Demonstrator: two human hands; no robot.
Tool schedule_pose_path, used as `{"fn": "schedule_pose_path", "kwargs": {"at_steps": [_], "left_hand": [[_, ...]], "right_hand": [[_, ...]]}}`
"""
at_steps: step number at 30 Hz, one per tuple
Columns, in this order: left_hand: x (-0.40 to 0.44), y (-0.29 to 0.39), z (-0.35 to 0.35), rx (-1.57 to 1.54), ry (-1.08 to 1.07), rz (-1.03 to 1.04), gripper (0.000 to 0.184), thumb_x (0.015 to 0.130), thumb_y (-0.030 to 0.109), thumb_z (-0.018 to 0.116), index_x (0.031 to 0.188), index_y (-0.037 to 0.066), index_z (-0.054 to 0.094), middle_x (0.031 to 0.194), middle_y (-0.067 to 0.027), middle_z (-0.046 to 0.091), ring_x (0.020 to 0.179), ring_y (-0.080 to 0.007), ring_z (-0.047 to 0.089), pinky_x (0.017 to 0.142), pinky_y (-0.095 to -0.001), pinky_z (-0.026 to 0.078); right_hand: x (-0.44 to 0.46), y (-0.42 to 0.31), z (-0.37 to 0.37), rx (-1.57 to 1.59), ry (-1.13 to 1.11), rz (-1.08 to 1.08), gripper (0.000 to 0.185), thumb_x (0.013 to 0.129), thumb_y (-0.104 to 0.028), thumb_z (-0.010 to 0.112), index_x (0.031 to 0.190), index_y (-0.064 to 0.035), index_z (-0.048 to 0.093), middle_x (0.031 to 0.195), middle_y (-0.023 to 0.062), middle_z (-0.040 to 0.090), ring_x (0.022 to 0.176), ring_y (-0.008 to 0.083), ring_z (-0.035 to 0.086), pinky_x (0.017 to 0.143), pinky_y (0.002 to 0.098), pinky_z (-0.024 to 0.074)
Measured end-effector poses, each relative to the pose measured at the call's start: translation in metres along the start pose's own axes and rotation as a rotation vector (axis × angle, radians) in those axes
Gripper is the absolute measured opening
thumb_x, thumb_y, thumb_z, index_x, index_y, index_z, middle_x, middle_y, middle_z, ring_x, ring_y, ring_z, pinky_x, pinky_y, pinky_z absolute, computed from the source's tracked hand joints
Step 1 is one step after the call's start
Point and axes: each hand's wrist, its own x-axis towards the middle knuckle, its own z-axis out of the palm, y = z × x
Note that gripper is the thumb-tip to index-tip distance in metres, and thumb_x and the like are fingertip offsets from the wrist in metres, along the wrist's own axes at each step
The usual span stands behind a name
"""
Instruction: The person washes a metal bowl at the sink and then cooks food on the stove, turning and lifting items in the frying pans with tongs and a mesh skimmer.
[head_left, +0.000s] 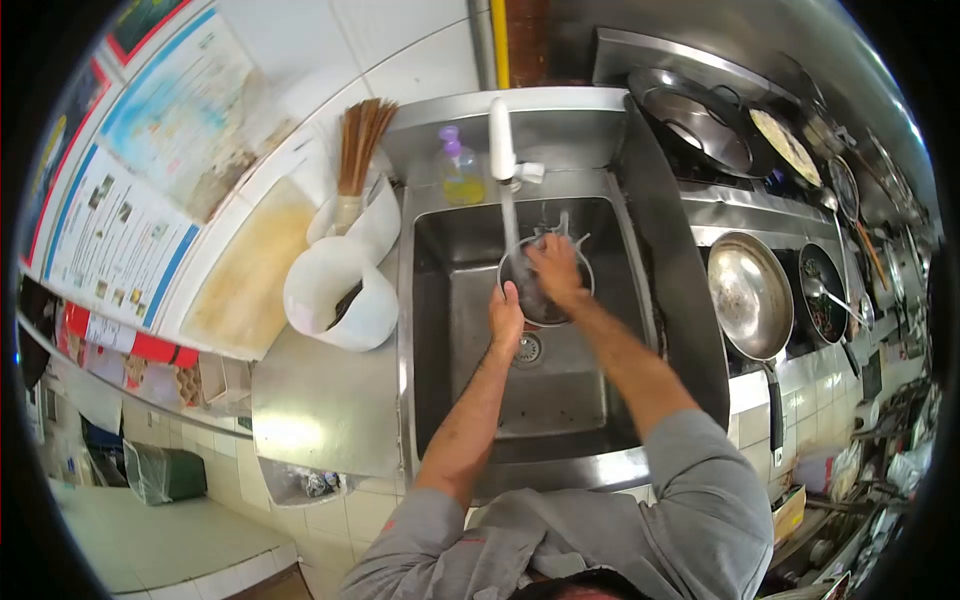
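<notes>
Under the running white faucet (501, 140), a round metal bowl (535, 306) is held over the sink (470, 372). My left hand (507, 315) grips the bowl's near left side, thumb up at the rim. Inside the bowl is my right hand (557, 268), its fingers smeared by motion and partly hidden by splashing water. Whether it holds anything cannot be made out. Water falls from the spout into the bowl, and splashes rise at its far edge.
Behind the sink stands a soap bottle (461, 170) with a purple pump. To the left are a white plastic container (340, 292) and a bamboo brush (362, 150). Right of the sink, a frying pan (750, 295) and a wok (690, 122) sit on the stove, with a handle pointing toward me.
</notes>
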Motion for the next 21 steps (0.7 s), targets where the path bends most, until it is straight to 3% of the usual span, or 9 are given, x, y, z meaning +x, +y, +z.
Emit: {"fn": "schedule_pose_path", "kwargs": {"at_steps": [3,5,7,9,12,13,16,19,21], "left_hand": [[0.009,0.019,0.005,0.151,0.027,0.049,0.042,0.093,0.035,0.04,0.115,0.001,0.049,0.103,-0.0146,0.058,0.094,-0.0222,0.054,0.083,-0.0347,0.042],[0.044,-0.013,-0.025,0.129,0.013,-0.014,0.042,0.093,0.034,0.036,0.111,-0.001,0.051,0.103,-0.0213,0.056,0.092,-0.033,0.056,0.08,-0.0396,0.042],[0.053,-0.005,-0.056,0.255,0.093,0.385,0.033,0.092,0.026,0.038,0.113,0.003,0.047,0.1,-0.017,0.055,0.089,-0.028,0.057,0.068,-0.0402,0.047],[0.015,0.054,-0.049,-0.182,0.09,-0.149,0.036,0.088,0.016,0.043,0.123,0.008,0.038,0.102,-0.0151,0.053,0.089,-0.0249,0.057,0.05,-0.0356,0.048],[0.007,0.025,-0.009,-0.329,0.332,-0.343,0.037,0.085,0.011,0.045,0.12,0.009,0.033,0.095,-0.0151,0.053,0.064,-0.0212,0.058,0.038,-0.0309,0.042],[0.008,0.007,-0.003,-0.412,0.346,-0.409,0.038,0.079,0.003,0.044,0.116,0.006,0.037,0.098,-0.014,0.053,0.075,-0.0241,0.057,0.041,-0.0303,0.047],[0.015,-0.053,-0.012,-0.103,0.255,-0.302,0.03,0.078,0.001,0.044,0.107,0.004,0.041,0.093,-0.0125,0.053,0.065,-0.02,0.054,0.039,-0.028,0.043],[0.003,-0.06,-0.036,-0.435,-0.168,-0.726,0.031,0.076,0.0,0.049,0.107,0.001,0.045,0.092,-0.0128,0.054,0.071,-0.0198,0.055,0.052,-0.03,0.046],[-0.014,-0.043,-0.035,-0.366,-0.316,-0.625,0.019,0.078,-0.002,0.045,0.096,-0.002,0.05,0.086,-0.0168,0.057,0.066,-0.0231,0.057,0.051,-0.0289,0.043]], "right_hand": [[0.01,-0.014,0.051,0.964,0.048,0.313,0.018,0.073,-0.013,0.063,0.09,-0.0084,0.061,0.096,0.0125,0.051,0.092,0.0293,0.047,0.081,0.0373,0.0395],[-0.013,-0.013,0.041,0.724,-0.201,0.112,0.024,0.072,-0.016,0.065,0.093,-0.0087,0.058,0.098,0.013,0.05,0.092,0.0311,0.046,0.078,0.0379,0.0401],[-0.021,-0.011,0.018,0.475,-0.439,-0.094,0.03,0.07,-0.018,0.067,0.096,-0.009,0.056,0.099,0.0134,0.049,0.092,0.0329,0.045,0.075,0.0385,0.0406],[-0.042,-0.004,-0.008,0.27,0.088,0.127,0.034,0.072,-0.024,0.067,0.099,-0.0071,0.053,0.102,0.0153,0.048,0.096,0.0342,0.044,0.078,0.0418,0.0397],[-0.034,-0.028,0.035,0.722,0.429,0.604,0.041,0.076,-0.029,0.064,0.106,-0.0045,0.05,0.108,0.021,0.043,0.1,0.0361,0.042,0.087,0.0443,0.0341],[-0.036,-0.045,0.051,0.911,0.64,0.834,0.043,0.077,-0.029,0.064,0.109,-0.0039,0.048,0.107,0.0222,0.042,0.099,0.036,0.041,0.088,0.0447,0.0325],[-0.05,-0.069,0.016,0.639,0.577,0.538,0.044,0.08,-0.031,0.06,0.111,-0.0018,0.046,0.112,0.0235,0.039,0.107,0.0351,0.036,0.092,0.042,0.0297],[-0.011,-0.018,-0.022,0.548,0.529,0.318,0.044,0.081,-0.037,0.059,0.104,0.0001,0.053,0.108,0.017,0.049,0.101,0.0296,0.046,0.086,0.0423,0.0363],[0.011,0.024,-0.038,1.648,-0.344,0.461,0.041,0.082,-0.041,0.057,0.103,-0.0058,0.057,0.105,0.0109,0.056,0.092,0.024,0.053,0.079,0.0452,0.0412]]}}
